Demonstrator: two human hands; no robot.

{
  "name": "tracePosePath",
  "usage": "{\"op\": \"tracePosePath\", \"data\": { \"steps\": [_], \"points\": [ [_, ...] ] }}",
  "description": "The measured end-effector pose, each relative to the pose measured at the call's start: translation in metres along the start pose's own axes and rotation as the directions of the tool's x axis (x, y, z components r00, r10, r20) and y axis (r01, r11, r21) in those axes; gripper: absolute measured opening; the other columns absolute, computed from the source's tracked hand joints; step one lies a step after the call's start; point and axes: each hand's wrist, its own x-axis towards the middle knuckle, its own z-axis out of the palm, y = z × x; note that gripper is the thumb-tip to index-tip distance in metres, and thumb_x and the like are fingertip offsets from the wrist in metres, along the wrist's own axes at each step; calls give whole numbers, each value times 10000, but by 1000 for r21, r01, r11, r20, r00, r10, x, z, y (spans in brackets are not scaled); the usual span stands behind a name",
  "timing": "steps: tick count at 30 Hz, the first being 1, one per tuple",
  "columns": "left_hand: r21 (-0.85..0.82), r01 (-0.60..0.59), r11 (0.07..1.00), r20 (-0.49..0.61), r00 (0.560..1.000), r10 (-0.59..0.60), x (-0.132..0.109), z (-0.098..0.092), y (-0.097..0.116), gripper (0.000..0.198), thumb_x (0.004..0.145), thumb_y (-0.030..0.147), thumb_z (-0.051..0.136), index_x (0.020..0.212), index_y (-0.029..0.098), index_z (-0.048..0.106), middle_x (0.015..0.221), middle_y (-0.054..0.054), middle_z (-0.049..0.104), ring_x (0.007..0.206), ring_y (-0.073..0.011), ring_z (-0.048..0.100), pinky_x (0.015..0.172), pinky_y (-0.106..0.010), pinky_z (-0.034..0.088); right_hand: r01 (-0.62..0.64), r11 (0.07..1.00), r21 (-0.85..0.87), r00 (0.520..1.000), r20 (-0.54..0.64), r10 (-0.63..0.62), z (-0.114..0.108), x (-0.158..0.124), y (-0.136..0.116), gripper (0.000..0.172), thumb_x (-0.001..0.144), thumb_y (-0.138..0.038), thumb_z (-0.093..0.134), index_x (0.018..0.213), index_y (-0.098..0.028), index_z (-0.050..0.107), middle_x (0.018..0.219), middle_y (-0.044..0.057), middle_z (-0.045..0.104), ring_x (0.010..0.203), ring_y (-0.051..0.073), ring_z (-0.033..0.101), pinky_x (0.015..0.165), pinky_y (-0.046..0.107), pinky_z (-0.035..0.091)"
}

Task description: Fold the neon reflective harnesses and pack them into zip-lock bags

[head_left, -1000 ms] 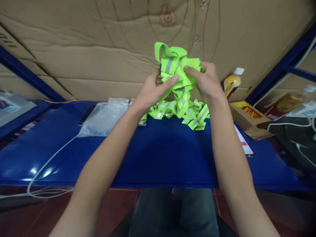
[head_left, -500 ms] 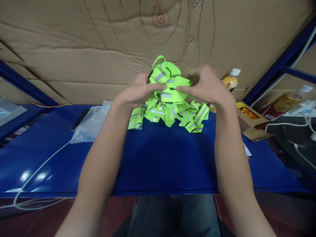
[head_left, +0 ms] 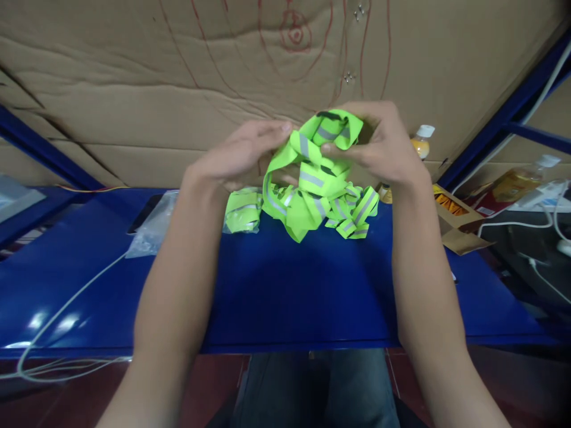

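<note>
A tangled bunch of neon-yellow reflective straps (head_left: 312, 178) with grey stripes hangs between my hands above the blue table. My right hand (head_left: 383, 142) is closed on its upper part, thumb in front and the other fingers behind. My left hand (head_left: 245, 148) is at the bunch's left side. Its thumb tip meets the strap's upper edge, and fingertips show behind a hanging loop. Lower right, more loose yellow straps (head_left: 357, 214) lie on the table. Below my left hand sits a folded yellow strap in a clear bag (head_left: 243, 211).
A clear plastic bag (head_left: 151, 229) and a dark phone-like object (head_left: 145, 214) lie left on the blue table (head_left: 303, 297). A bottle (head_left: 422, 142) and an opened cardboard box (head_left: 464, 229) stand right. A cardboard wall (head_left: 134, 119) rises behind; a white cable (head_left: 80, 297) crosses the left.
My right hand has taken hold of the bunch's top and turned it up to the right. My left hand has shifted left and up, and a long loop now hangs open on the left.
</note>
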Motion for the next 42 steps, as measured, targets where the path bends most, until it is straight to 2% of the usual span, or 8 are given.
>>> {"op": "tracePosePath", "data": {
  "steps": [6,12,17,23,29,33,36,42],
  "points": [
    [-226,236,945,223,957,-186,12,-1,-10,645,1095,746,424,1386,234,686,1203,-149,793,1109,-400,801,891,-592,686,10,998,54,923,-385,11,22,14,18,330,951,-608,727,1062,-298,709,1212,54,790,1159,267,714,938,404,624],
    [357,-66,932,-400,891,217,22,16,-11,644,940,844,668,1027,206,694,1024,-95,760,1024,-297,744,992,-490,614,-34,996,80,852,-518,71,37,22,24,300,976,-558,700,920,-264,681,1059,73,797,1067,272,729,901,387,606],
    [380,-122,917,3,991,131,7,27,19,462,893,564,867,1137,204,712,1097,-87,757,1057,-312,742,1006,-488,600,-71,953,293,861,-465,207,44,28,22,256,966,-543,682,958,-287,696,1146,73,807,1114,294,763,921,429,646],
    [346,-68,936,109,994,32,7,11,6,408,828,397,869,1174,220,746,1152,-69,777,1168,-340,729,1064,-475,591,-203,886,418,852,-370,370,41,47,54,392,1006,-622,566,1127,-265,674,1259,132,785,1135,327,785,813,480,679],
    [470,-86,878,98,994,46,4,-1,14,353,801,279,813,1149,220,795,1209,-67,798,1209,-378,718,1147,-508,530,-352,921,-167,749,-640,171,19,19,39,288,923,-472,761,1010,-234,623,1248,188,724,1231,350,680,1074,554,575],
    [511,-105,853,119,992,50,5,5,13,274,801,270,799,1074,256,816,1106,-43,824,1204,-387,727,1146,-505,519,122,988,-94,962,-235,-141,9,5,11,329,926,-462,787,1155,-258,666,1247,76,757,1132,243,730,1017,417,609],
    [461,-121,879,124,990,71,5,8,13,183,848,331,795,1007,249,833,984,-33,833,1107,-360,756,1090,-480,546,173,969,-174,963,235,-130,11,6,6,245,864,-401,843,1039,-258,750,1113,38,799,1044,261,719,1018,436,581],
    [285,-128,950,-24,990,141,3,-4,11,218,856,419,875,937,218,853,958,-59,849,957,-317,762,912,-470,604,-27,984,-174,995,94,43,2,6,24,160,863,-332,821,790,-223,729,748,-25,709,785,203,643,819,374,564]
  ]
}}
